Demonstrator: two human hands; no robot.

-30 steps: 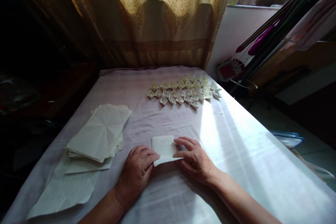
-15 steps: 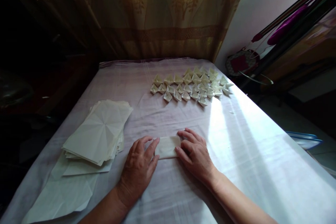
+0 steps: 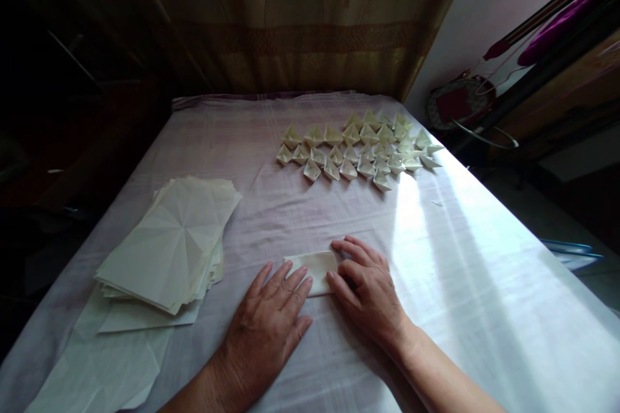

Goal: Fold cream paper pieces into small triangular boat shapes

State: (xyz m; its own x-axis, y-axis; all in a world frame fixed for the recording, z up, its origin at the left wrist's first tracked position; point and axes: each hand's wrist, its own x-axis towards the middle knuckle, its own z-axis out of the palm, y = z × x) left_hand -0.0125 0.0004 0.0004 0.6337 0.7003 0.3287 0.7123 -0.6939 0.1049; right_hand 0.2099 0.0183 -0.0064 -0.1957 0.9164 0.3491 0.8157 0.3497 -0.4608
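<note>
A small folded paper [image 3: 317, 264], a pale rectangle, lies flat on the cloth in front of me. My left hand [image 3: 274, 316] rests with straight fingers, their tips lying over the paper's left end. At the other end, my right hand [image 3: 365, 284] has its thumb and bent fingers closed about the short edge. Left of my hands is a stack of creased paper sheets [image 3: 169, 239], the top one marked with fold lines radiating from its middle.
Rows of small folded paper boats [image 3: 349, 170] stand at the far right of the cloth-covered table [image 3: 217, 142]. A longer paper sheet [image 3: 101, 361] sticks out under the stack. Behind the table hangs a curtain [image 3: 290, 45]. A bag [image 3: 453, 103] is beyond the right edge.
My left hand has flattened, its fingers moving from the paper's left edge onto its surface. My right hand stays at the right end. The whole view has shifted slightly.
</note>
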